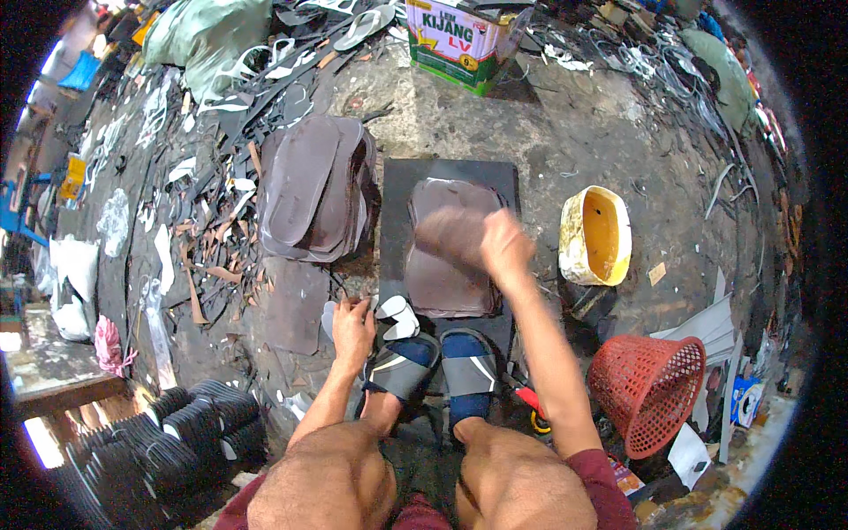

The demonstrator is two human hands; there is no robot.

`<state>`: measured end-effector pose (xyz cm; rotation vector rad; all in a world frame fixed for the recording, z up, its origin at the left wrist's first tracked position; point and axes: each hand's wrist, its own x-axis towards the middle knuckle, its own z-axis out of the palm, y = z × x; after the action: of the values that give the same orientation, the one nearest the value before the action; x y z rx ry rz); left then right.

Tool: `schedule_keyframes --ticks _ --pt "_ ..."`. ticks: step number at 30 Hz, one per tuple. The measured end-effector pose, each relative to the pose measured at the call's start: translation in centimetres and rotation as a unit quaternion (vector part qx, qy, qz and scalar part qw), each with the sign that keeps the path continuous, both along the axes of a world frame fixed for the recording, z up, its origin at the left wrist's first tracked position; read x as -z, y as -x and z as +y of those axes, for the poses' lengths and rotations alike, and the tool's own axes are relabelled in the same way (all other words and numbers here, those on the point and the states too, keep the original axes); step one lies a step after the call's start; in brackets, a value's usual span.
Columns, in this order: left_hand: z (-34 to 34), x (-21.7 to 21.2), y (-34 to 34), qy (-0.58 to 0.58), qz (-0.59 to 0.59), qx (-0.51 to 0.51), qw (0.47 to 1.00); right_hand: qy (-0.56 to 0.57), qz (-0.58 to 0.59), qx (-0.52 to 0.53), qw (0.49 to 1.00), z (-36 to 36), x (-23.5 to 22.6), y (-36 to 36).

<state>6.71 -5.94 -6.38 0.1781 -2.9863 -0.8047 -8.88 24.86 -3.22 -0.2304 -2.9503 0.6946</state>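
Brown sole-shaped sheets [450, 287] lie stacked on a black board [402, 190] before my feet. Over them, my right hand [510, 252] is closed and smeared by motion. A flat brown thing [450, 234] extends leftward from it, too blurred to name. Low to the left of the board, my left hand [353, 329] has its fingers bent down around a small pale rounded piece [329, 318], mostly hidden by them. Beside that hand, white rounded pieces [399, 316] lie by my left sandal [402, 367]. A taller pile of brown soles [305, 190] stands farther left.
Right of the board stands a yellow-stained tub [571, 238]; nearer is a tilted red basket [649, 389]. A printed tin [459, 49] stands at the back. Scraps [221, 238] litter the left floor, with dark stacked soles [159, 446] at lower left. Red-handled scissors [530, 402] lie by my right foot.
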Motion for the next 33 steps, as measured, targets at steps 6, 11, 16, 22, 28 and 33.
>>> schedule_keyframes --ticks 6,11,16,22,28,33 --pt "-1.4 -1.5 1.4 -0.096 -0.072 -0.075 0.990 0.074 0.168 0.026 0.983 5.1 -8.2 6.4" --pt "-0.3 -2.1 2.0 -0.437 -0.079 -0.220 0.869 -0.065 0.323 -0.199 0.923 3.0 -16.0 2.2" --pt "3.9 -4.5 3.5 -0.611 -0.210 -0.215 0.733 0.048 0.242 -0.065 0.967 3.2 -11.6 1.5" --pt "5.0 -5.0 4.1 -0.647 -0.242 -0.162 0.705 -0.043 0.367 -0.149 0.917 2.9 -22.0 2.6" --pt "5.0 -3.4 2.6 -0.662 -0.216 -0.197 0.690 -0.031 0.232 -0.266 0.935 -2.0 -10.4 0.6" --pt "5.0 -6.0 2.6 -0.608 -0.192 -0.176 0.750 0.031 0.039 -0.326 0.944 -5.2 -0.1 -13.1"
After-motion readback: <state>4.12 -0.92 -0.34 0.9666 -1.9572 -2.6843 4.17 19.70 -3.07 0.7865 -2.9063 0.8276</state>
